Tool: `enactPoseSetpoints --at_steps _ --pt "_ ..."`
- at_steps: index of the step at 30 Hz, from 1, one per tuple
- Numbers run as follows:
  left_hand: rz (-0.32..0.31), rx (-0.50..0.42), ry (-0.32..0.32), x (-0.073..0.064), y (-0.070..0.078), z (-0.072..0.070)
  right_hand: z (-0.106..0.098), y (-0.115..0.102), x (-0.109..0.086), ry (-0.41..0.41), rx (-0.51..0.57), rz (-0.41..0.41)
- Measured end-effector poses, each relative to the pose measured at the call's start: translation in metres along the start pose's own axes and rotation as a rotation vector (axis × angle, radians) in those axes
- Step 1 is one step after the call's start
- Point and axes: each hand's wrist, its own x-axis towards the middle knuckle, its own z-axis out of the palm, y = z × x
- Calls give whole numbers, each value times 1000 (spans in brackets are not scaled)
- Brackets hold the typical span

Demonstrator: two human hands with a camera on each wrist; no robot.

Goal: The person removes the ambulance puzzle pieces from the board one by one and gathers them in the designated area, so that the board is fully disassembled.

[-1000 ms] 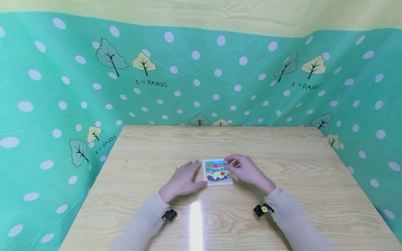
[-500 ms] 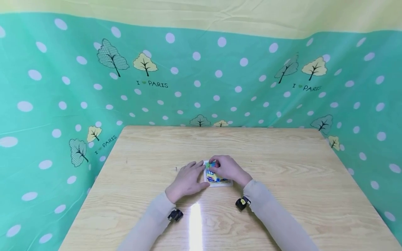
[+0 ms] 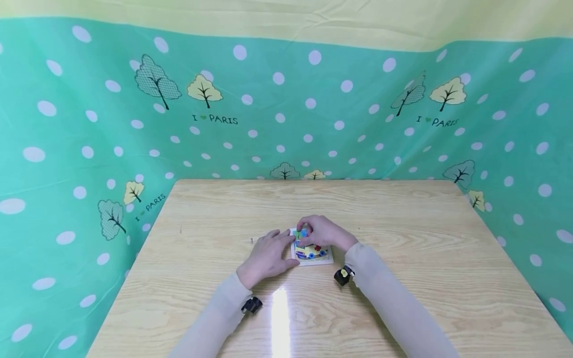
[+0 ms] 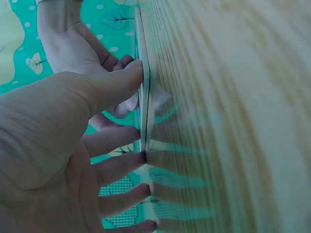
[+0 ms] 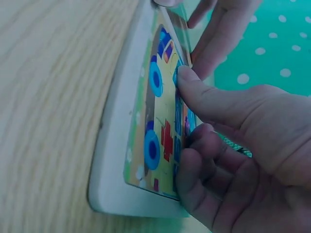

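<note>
A small square jigsaw puzzle [image 3: 319, 254] with a yellow ambulance picture lies on the wooden table. Its pale frame [image 5: 109, 155] shows along the near side in the right wrist view. My left hand [image 3: 267, 256] lies at the puzzle's left side, fingers fairly straight and spread, thumb tip on the frame near the lower left corner. Over the upper left of the picture is my right hand [image 3: 326, 233], thumb and forefinger bent down to it and the other fingers curled. The thumb tip [image 5: 187, 75] touches the picture; I cannot tell whether a piece is pinched.
The light wooden table [image 3: 215, 214] reaches to a green dotted cloth [image 3: 286, 109] hanging behind and at both sides. A tiny dark speck [image 3: 251, 240] lies left of the left hand. A bright reflection crosses the near tabletop.
My right hand has moved left from the puzzle's upper right corner to its upper left part. The left hand has shifted slightly right, staying at the puzzle's left edge.
</note>
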Motion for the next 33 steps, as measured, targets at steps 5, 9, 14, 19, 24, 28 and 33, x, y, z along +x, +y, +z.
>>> enactPoseSetpoints --at_steps 5,9,14,19,24,28,33 --pt "-9 -5 12 0 0 1 -2 3 4 -13 42 53" --pt "-13 -19 30 1 -1 1 -2 2 4 -8 52 72" --pt "-22 -19 25 1 -1 1 -1 0 3 2 52 69" --pt "-31 -22 24 1 -2 2 2 0 2 10 52 68" --pt "-26 -25 31 1 -1 2 3 0 1 27 79 73" --pt "-26 -20 28 2 -1 2 5 3 0 49 85 57" --pt "-30 -12 22 3 -2 3 11 10 -1 98 11 8"
